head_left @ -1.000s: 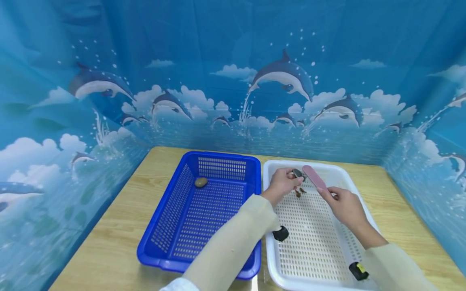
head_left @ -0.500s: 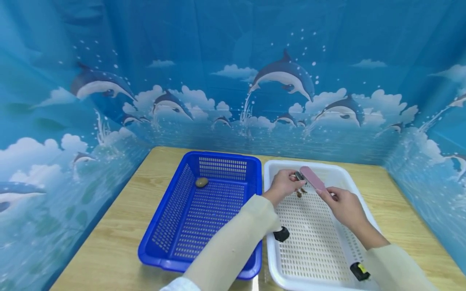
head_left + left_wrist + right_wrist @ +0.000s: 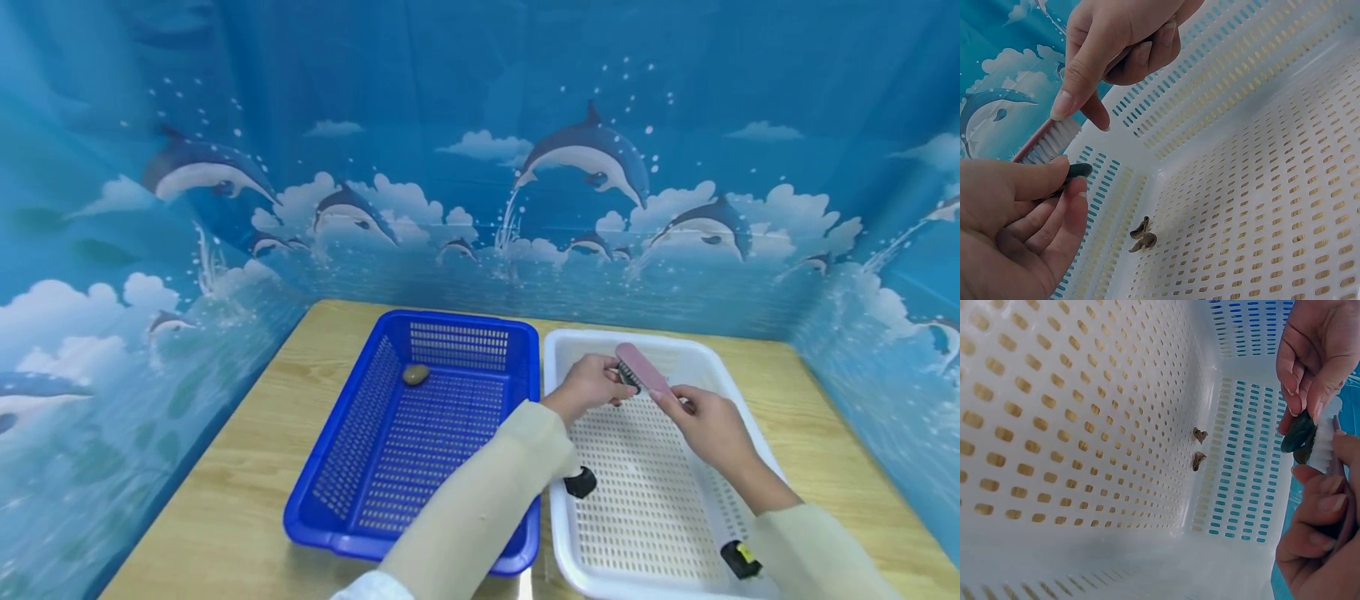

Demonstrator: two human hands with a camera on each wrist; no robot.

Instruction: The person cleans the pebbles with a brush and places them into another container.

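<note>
My left hand [image 3: 588,385] pinches a smooth dark green oval stone [image 3: 1300,432] between thumb and fingers. A pink brush [image 3: 642,367] with white bristles [image 3: 1322,445] is gripped by its handle in my right hand [image 3: 708,427]. In the right wrist view, the bristles lie against the stone. Both hands are above the far end of a white perforated basket [image 3: 645,500]. Small brown dried-looking bits [image 3: 1143,237] lie on its floor in the wrist views; my left hand hides them in the head view.
A blue perforated basket [image 3: 322,533] stands to the left, with a brownish oval stone [image 3: 416,374] in its far left corner. Both baskets are on a wooden table [image 3: 225,467]. A curtain printed with dolphins [image 3: 480,242] surrounds the table's far and side edges.
My left hand has shifted slightly right, bringing the stone under the brush. The brush head has edged left and tilted, so its bristles now show beside the stone.
</note>
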